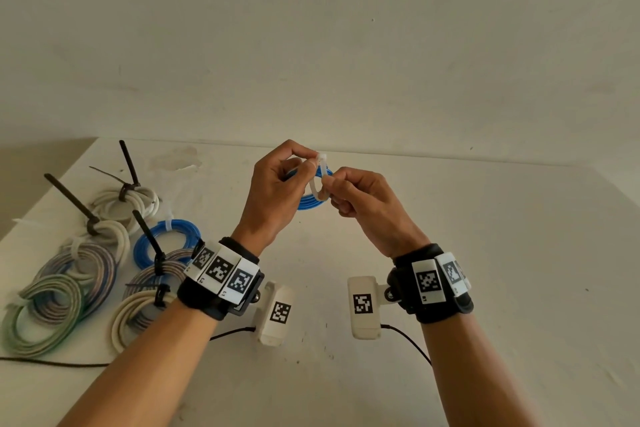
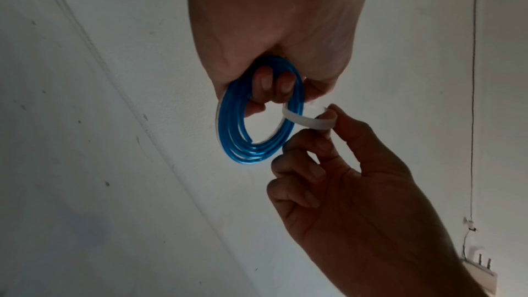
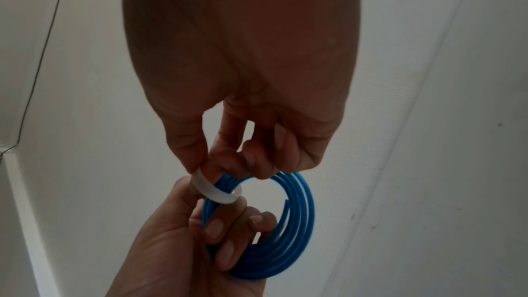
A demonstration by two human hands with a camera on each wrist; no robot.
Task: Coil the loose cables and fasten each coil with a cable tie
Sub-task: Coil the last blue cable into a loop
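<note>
A small blue cable coil (image 1: 311, 202) (image 2: 257, 148) (image 3: 297, 234) hangs in the air above the table. My left hand (image 1: 277, 184) (image 2: 271, 85) (image 3: 200, 234) grips it, fingers hooked through its middle. A white cable tie (image 1: 317, 180) (image 2: 305, 122) (image 3: 217, 191) loops around the coil's strands. Thumb and forefinger of my left hand pinch the tie's head at the top. My right hand (image 1: 349, 191) (image 2: 328, 143) (image 3: 214, 164) pinches the tie's strap between thumb and forefinger, the other fingers curled.
On the left of the white table (image 1: 450, 253) lie several tied coils: white ones (image 1: 124, 204), a blue one (image 1: 166, 243), grey and green ones (image 1: 52, 312), with black tie tails (image 1: 69, 198) sticking up. A black cord (image 1: 52, 362) runs along the front left.
</note>
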